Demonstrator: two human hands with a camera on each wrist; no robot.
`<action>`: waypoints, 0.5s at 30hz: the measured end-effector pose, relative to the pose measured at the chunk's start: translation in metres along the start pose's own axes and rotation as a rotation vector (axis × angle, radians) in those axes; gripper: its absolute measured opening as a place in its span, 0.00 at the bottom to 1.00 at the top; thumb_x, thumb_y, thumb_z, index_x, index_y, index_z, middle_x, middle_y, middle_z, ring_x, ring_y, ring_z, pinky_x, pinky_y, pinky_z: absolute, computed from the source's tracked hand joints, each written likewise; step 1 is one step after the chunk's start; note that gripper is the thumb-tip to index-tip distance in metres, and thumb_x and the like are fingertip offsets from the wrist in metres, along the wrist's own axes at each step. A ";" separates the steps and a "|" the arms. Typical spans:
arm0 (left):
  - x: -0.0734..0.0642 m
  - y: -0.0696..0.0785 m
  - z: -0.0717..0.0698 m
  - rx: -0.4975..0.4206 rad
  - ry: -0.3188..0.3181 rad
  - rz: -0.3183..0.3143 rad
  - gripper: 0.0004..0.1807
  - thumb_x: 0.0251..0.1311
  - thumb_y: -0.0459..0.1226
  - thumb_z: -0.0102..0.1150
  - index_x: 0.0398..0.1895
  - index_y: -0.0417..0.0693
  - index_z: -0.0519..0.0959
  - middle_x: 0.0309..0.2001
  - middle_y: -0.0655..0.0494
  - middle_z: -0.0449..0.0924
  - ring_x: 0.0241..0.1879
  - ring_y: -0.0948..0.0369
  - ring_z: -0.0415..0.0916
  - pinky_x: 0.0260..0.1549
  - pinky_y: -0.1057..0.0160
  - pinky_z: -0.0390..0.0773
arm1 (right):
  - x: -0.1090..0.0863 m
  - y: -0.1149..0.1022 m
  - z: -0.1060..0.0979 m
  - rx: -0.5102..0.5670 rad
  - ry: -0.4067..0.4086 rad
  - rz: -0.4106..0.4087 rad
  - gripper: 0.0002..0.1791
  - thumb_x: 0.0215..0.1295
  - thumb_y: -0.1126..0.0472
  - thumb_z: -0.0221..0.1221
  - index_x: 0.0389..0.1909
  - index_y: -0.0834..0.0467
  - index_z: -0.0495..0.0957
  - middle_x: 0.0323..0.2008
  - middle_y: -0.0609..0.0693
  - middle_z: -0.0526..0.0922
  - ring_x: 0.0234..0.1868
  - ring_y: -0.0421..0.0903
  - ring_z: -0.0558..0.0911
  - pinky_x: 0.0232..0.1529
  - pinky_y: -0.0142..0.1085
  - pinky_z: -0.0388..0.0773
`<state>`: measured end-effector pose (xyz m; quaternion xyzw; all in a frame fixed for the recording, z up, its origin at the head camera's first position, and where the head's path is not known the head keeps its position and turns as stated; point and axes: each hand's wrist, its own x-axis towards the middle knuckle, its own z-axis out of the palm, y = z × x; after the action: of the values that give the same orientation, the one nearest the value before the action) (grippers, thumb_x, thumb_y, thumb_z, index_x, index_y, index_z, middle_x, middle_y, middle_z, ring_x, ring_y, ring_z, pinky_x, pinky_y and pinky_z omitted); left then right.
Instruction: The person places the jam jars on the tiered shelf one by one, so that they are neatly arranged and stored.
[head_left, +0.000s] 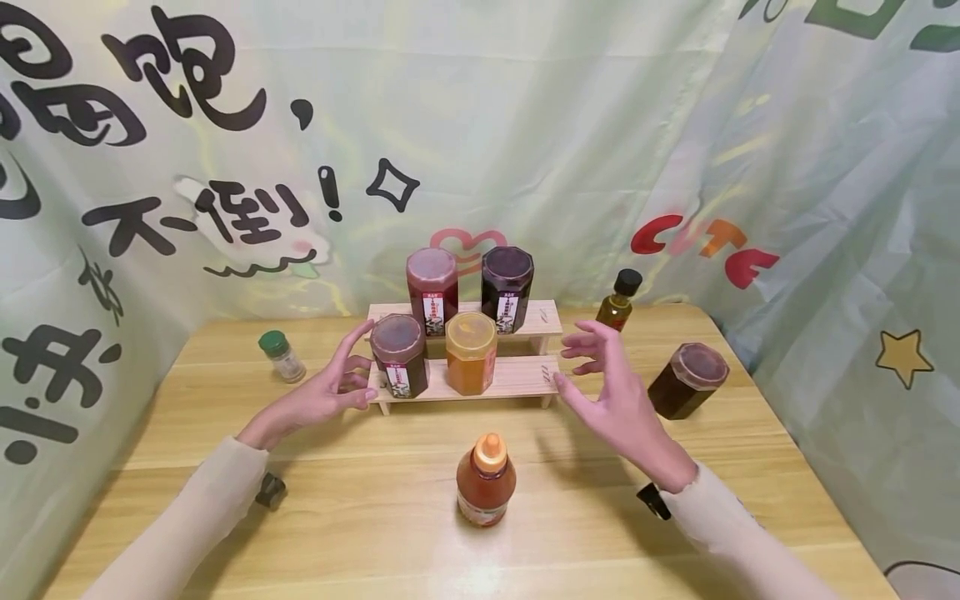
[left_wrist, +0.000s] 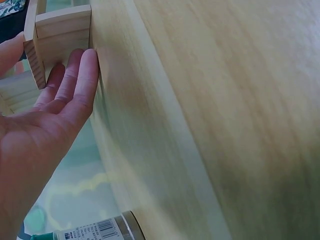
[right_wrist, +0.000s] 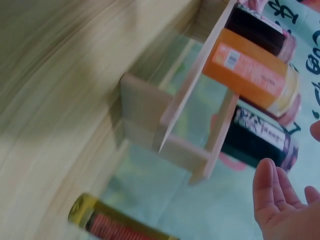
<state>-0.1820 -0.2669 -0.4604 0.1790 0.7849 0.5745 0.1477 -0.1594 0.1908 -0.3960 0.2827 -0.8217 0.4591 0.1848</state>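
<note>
A two-tier wooden rack (head_left: 525, 377) stands at the back of the table. On its upper tier are a red jar (head_left: 432, 287) and a dark purple jar (head_left: 508, 283); the lower tier bears a dark jar (head_left: 400, 354) and an orange jar (head_left: 471, 367). My left hand (head_left: 326, 390) is at the rack's left end, its thumb by the lower plank (left_wrist: 34, 55) and its extended fingers beside the end support. Spread and holding nothing, my right hand (head_left: 622, 404) hovers off the right end. In front of the rack stands an orange-capped sauce bottle (head_left: 486, 492).
A green-capped shaker (head_left: 285, 358) stands left of the left hand. Behind the right hand is a black-capped oil bottle (head_left: 617, 307), and another dark jar (head_left: 686, 382) stands to its right. Printed cloth (head_left: 585, 150) closes off the table's back and sides.
</note>
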 end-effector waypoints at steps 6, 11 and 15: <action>-0.001 0.001 0.001 -0.001 -0.008 0.004 0.63 0.73 0.28 0.66 0.90 0.76 0.32 0.73 0.22 0.59 0.60 0.37 0.76 0.55 0.51 0.88 | -0.007 0.005 -0.032 -0.097 0.051 -0.020 0.42 0.65 0.75 0.71 0.77 0.62 0.63 0.58 0.56 0.83 0.55 0.52 0.85 0.51 0.29 0.83; -0.002 0.000 0.001 0.004 -0.005 -0.005 0.62 0.74 0.29 0.66 0.90 0.78 0.32 0.73 0.22 0.59 0.61 0.36 0.76 0.55 0.50 0.88 | -0.013 0.011 -0.061 -0.136 0.086 0.036 0.42 0.65 0.75 0.70 0.78 0.61 0.64 0.60 0.55 0.83 0.55 0.44 0.84 0.52 0.24 0.80; -0.001 0.000 0.001 0.003 -0.002 -0.005 0.62 0.74 0.29 0.66 0.89 0.79 0.33 0.73 0.23 0.61 0.61 0.37 0.76 0.55 0.50 0.88 | -0.018 0.015 -0.080 -0.147 0.129 0.130 0.41 0.69 0.72 0.69 0.79 0.56 0.64 0.60 0.49 0.81 0.53 0.38 0.82 0.52 0.21 0.78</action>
<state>-0.1808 -0.2666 -0.4605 0.1779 0.7860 0.5729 0.1494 -0.1514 0.2711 -0.3753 0.1841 -0.8561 0.4260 0.2274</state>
